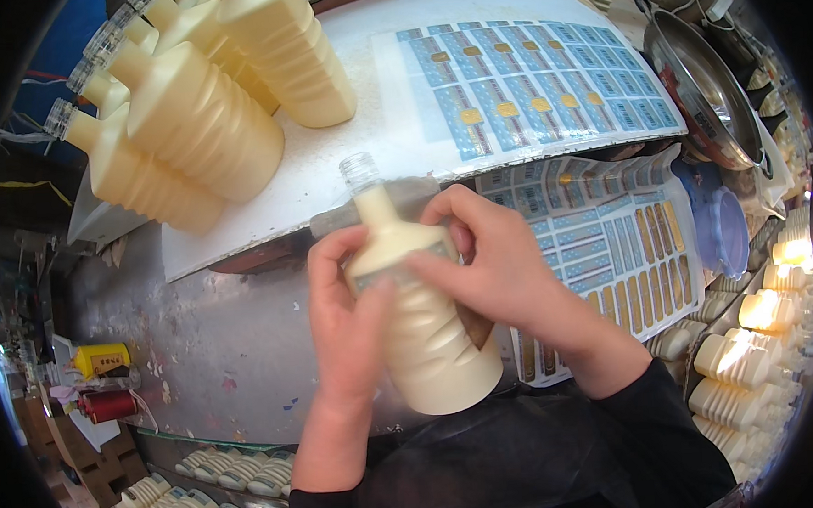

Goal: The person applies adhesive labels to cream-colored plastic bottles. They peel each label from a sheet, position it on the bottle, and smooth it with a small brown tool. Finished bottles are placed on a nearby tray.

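A cream-coloured plastic bottle with a transparent threaded neck and ribbed sides tilts slightly in front of me, its neck pointing away. My left hand grips its left side, fingers round the shoulder, thumb on the front. From the right, my right hand holds the shoulder, its thumb pressing on the front and the fingers bent. Between the thumbs a narrow bluish-grey label lies across the shoulder, partly covered and blurred. A brown-gold patch shows on the bottle's right side, below my right hand.
Several similar bottles stand at the far left on a white board. Label sheets lie on that board, with more sheets nearer. A metal pan and a blue tub stand right. Rows of bottles flank me.
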`<state>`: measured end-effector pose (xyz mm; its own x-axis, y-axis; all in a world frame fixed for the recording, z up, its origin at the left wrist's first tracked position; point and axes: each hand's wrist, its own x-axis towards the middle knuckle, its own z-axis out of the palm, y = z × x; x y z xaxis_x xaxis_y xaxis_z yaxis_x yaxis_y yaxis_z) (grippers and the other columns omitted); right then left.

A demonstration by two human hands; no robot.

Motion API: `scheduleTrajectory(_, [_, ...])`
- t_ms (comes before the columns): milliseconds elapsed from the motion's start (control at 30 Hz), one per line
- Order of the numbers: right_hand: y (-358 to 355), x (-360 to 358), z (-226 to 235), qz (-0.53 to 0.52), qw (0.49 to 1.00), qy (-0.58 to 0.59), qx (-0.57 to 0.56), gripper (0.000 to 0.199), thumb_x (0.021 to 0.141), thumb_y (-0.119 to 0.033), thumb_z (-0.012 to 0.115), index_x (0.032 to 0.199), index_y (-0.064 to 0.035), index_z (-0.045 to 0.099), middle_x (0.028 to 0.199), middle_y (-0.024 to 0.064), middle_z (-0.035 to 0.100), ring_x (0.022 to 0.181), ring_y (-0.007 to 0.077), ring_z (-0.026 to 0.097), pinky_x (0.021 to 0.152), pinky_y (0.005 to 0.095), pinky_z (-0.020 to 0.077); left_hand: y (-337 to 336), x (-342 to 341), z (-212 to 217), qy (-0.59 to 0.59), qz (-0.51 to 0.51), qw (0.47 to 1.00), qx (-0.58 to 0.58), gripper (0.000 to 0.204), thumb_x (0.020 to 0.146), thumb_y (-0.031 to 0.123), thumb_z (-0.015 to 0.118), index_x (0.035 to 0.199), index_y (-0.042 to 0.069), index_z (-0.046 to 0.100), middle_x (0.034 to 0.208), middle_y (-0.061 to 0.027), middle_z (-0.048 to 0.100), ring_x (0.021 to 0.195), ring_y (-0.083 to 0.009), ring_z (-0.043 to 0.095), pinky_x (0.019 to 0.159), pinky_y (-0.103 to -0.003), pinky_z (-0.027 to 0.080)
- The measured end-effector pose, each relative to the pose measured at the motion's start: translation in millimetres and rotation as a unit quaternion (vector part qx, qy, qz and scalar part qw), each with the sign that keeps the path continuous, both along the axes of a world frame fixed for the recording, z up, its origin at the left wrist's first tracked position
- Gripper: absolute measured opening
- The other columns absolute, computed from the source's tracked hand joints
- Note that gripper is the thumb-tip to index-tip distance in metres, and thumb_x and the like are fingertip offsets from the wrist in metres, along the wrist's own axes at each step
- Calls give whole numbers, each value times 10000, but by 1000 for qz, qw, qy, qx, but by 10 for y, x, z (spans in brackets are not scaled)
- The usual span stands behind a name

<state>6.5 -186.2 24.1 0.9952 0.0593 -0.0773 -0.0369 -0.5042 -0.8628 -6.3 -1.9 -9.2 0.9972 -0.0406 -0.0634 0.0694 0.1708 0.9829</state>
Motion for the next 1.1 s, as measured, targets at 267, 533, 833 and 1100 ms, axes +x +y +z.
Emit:
scheduleTrajectory(267, [-129, -58, -392, 17, 977, 84, 195, 413, 914, -331, 740, 1195, -45, 640, 768, 23, 619, 713, 117, 589, 652, 330, 482, -97, -34, -4, -7, 32, 999, 30, 515, 879, 39, 687, 1348, 14, 476, 1300, -119, 514, 1235, -213, 500, 1100, -358, 399])
scheduleTrajectory(533, [-108, -37, -332, 47, 955, 107, 272, 372, 1021, -206, 631, 1333, -6, 601, 1021, 11, 659, 886, 46, 585, 776, 225, 502, -110, -19, 79, 2, 19, 990, 143, 569, 862, 87, 712, 1358, 15, 444, 1314, -150, 508, 1245, -245, 495, 1098, -378, 399])
scheduleTrajectory(833, [-108, -34, -250, 45, 960, 101, 258, 383, 1003, -228, 665, 1305, 5, 635, 1060, 13, 686, 927, 51, 600, 817, 236, 509, -139, -6, 124, 39, 25, 989, 143, 602, 840, 94, 735, 1356, 26, 434, 1322, -152, 506, 1240, -238, 496, 1083, -378, 411])
scheduleTrajectory(1100, [-142, -12, -314, 49, 946, 105, 302, 376, 1003, -223, 659, 1301, 6, 648, 1061, 9, 689, 924, 53, 602, 818, 234, 508, -121, -24, 119, 34, 18, 995, 91, 591, 840, 72, 713, 1356, 28, 430, 1323, -146, 501, 1225, -232, 503, 1075, -369, 421])
